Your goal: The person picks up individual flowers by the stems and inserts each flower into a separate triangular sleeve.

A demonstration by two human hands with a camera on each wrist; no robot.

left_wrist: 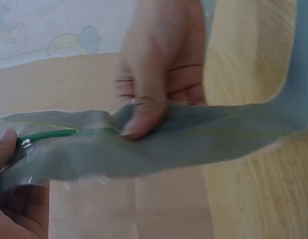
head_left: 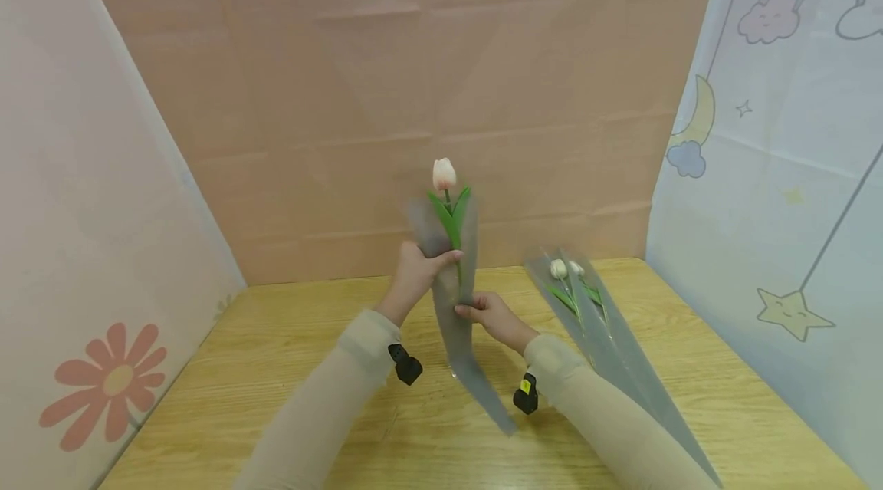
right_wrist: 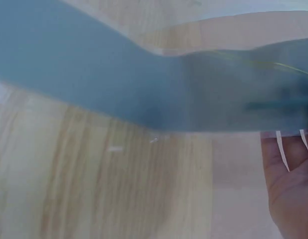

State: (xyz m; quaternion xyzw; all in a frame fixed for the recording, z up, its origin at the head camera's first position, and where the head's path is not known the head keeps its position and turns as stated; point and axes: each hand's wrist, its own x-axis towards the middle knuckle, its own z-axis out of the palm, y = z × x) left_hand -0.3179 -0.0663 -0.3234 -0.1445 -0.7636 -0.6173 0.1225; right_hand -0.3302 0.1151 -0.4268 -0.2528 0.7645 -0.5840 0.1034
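Observation:
A pale pink tulip [head_left: 444, 175] with green leaves stands upright in a long translucent grey sleeve [head_left: 457, 337], in the head view. My left hand [head_left: 422, 275] grips the sleeve and stem just below the leaves, thumb across the front. Lower down, my right hand [head_left: 493, 318] pinches the sleeve between thumb and fingers. In the left wrist view, the right thumb presses on the sleeve near the green stem [left_wrist: 54, 134]. The right wrist view has the sleeve [right_wrist: 144, 89] running across it, hiding part of the right fingers. The sleeve's lower end bends toward the right.
Two white tulips [head_left: 559, 269] in grey sleeves [head_left: 631, 356] lie on the wooden table [head_left: 241, 398] at the right, partly behind the right forearm. A brown backdrop [head_left: 331, 91] rises behind, with printed cloth walls [head_left: 779, 168] at both sides.

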